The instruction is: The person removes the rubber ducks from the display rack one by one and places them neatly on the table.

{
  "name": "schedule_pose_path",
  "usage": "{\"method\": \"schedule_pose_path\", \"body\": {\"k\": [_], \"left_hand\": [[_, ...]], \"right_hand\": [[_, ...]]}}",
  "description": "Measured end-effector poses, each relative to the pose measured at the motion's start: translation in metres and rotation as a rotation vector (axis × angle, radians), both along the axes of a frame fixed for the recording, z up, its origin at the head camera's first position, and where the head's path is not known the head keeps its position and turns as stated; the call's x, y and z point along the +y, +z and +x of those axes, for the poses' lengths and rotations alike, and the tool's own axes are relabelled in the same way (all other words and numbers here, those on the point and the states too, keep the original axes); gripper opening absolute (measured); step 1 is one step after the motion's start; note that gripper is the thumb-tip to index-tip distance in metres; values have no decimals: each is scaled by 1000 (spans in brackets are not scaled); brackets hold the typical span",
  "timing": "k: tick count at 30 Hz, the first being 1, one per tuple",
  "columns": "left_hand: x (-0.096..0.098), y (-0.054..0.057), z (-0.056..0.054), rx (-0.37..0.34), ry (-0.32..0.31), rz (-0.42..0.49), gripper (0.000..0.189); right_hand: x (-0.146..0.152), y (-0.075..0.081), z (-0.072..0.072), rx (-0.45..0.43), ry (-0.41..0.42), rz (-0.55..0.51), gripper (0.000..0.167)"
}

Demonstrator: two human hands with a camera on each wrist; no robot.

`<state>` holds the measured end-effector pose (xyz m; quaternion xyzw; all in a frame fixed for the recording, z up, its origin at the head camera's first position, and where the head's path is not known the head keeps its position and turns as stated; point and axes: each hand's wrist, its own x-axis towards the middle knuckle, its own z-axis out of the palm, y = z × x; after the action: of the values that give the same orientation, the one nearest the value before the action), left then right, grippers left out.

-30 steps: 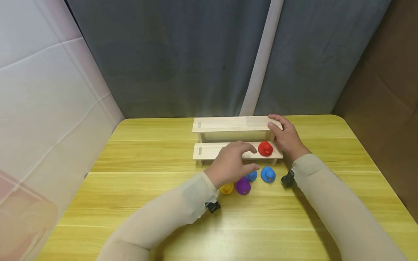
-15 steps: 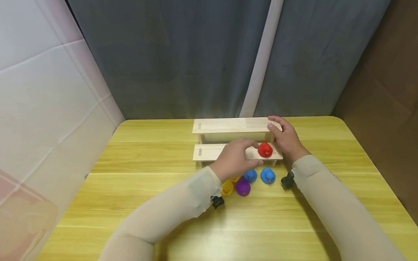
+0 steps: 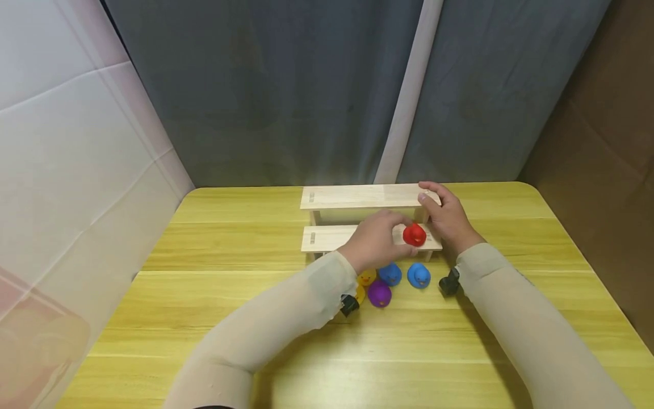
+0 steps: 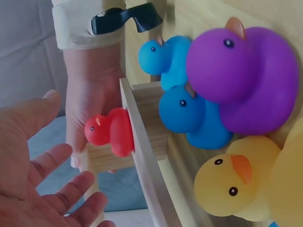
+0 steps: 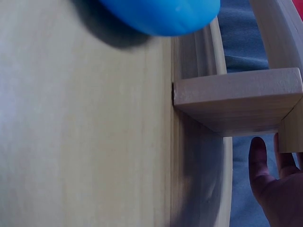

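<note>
A red rubber duck [image 3: 414,234] sits near the right end of the lower step of a two-step wooden stand [image 3: 352,196]. My left hand [image 3: 375,238] reaches over that step, thumb and fingers spread on the duck's left side; the left wrist view shows a gap between the fingers and the duck. My right hand [image 3: 451,218] holds the right end of the upper step, thumb on the board and fingers at its back edge. In front of the stand, two blue ducks [image 3: 419,275], a purple duck [image 3: 380,293] and yellow ducks [image 3: 367,277] rest on the table, the yellow ones partly hidden by my left wrist.
The stand is near the back edge of the yellow wood-grain table [image 3: 219,255]. A grey curtain [image 3: 281,102] hangs behind it. A white sheet [image 3: 76,147] borders the left side, and a brown panel [image 3: 603,136] borders the right.
My left hand has moved right and slightly away from me, bringing its fingers up to the red duck. More of a yellow duck shows under the wrist. The right hand keeps its place on the stand.
</note>
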<state>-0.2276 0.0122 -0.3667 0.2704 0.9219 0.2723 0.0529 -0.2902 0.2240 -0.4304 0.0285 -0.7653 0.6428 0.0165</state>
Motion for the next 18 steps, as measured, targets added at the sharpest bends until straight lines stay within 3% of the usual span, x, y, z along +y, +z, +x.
{"method": "schedule_pose_path", "body": {"k": [7,18], "left_hand": [[6,-4,-11,-18,-11,-21,53],[14,-9,-18,-21,-14,-60,53]], "right_hand": [[0,1,-1,4,-12,30,51],[-1,4,0,-33,-12,25,50]]}}
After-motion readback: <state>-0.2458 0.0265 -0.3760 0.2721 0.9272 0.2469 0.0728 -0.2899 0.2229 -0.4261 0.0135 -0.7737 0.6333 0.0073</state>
